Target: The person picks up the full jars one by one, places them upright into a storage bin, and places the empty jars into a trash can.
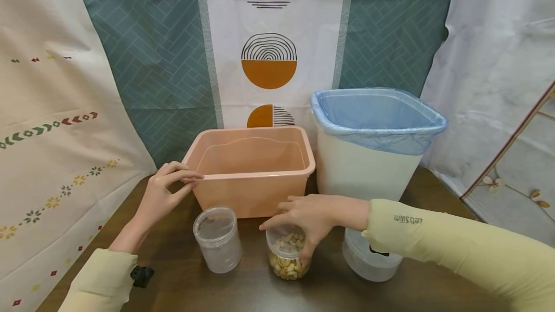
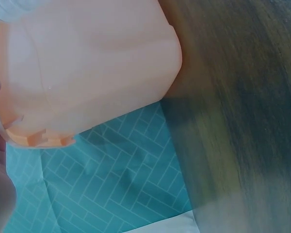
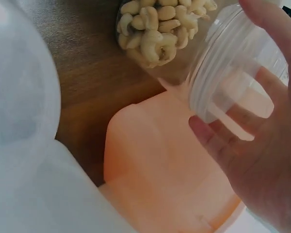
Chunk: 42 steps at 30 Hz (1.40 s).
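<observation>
My left hand (image 1: 166,188) is at the front left corner of a peach plastic tub (image 1: 251,191), its thumb and fingers pinching the rim. In the left wrist view only part of that hand shows, beside the tub's edge. From above, my right hand (image 1: 313,215) grips the top of a clear jar (image 1: 289,266) of cashews. The right wrist view shows its thumb and fingers spread around the jar's clear ridged top (image 3: 218,63), with cashews (image 3: 155,29) lying inside. Between the hands stands another clear jar (image 1: 218,244), upright, with no visible contents.
Behind my right arm is a white bin (image 1: 360,172) with a blue liner (image 1: 386,134) folded over its rim. A low round translucent container (image 1: 370,259) sits partly under the right sleeve. Patterned cloth (image 1: 160,52) hangs behind the dark wooden table (image 1: 256,292).
</observation>
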Available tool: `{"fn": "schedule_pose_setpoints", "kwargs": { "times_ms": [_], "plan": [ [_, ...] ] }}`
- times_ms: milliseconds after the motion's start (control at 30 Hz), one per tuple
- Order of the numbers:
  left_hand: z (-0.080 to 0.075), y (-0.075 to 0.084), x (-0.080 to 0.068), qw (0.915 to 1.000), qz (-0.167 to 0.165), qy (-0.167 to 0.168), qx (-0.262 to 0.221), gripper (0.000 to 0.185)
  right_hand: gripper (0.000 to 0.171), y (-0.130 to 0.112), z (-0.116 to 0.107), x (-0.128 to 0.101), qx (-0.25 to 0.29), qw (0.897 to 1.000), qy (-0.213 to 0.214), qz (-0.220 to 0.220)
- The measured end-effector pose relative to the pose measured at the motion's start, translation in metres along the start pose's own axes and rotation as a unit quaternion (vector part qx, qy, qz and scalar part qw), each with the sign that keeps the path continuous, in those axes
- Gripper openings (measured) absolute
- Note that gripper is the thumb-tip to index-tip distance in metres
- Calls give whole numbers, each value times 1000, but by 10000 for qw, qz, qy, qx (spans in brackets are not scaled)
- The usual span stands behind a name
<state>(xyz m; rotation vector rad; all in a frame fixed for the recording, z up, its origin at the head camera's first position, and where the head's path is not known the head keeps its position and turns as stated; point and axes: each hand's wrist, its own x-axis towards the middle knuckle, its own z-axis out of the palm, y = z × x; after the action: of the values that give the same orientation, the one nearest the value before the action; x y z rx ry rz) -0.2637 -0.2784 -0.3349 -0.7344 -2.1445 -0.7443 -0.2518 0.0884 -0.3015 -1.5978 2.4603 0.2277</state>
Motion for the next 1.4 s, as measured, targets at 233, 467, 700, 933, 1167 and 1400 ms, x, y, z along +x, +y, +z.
{"fn": "schedule_pose_setpoints", "kwargs": {
  "times_ms": [233,467,700,933,1167,1400],
  "plan": [
    [2,-1,0,10000,12,40,36,29,98,-5,-6,5,-396,9992,-82,29],
    [2,-1,-1,9999,61,75,50,30,94,-7,-24,6,-265,9994,-195,-131],
    [3,0,0,9996,220,157,44,34,96,-8,-67,1,218,9976,-494,-439],
    [2,3,1,9993,294,227,41,35,92,-15,-109,-8,572,9964,-619,0],
    [2,3,0,9994,268,225,17,36,94,-20,-145,-9,506,9954,-808,-116],
    [3,2,-1,9995,227,215,20,36,94,-23,-182,-7,402,9956,-836,-149]
  ]
}}
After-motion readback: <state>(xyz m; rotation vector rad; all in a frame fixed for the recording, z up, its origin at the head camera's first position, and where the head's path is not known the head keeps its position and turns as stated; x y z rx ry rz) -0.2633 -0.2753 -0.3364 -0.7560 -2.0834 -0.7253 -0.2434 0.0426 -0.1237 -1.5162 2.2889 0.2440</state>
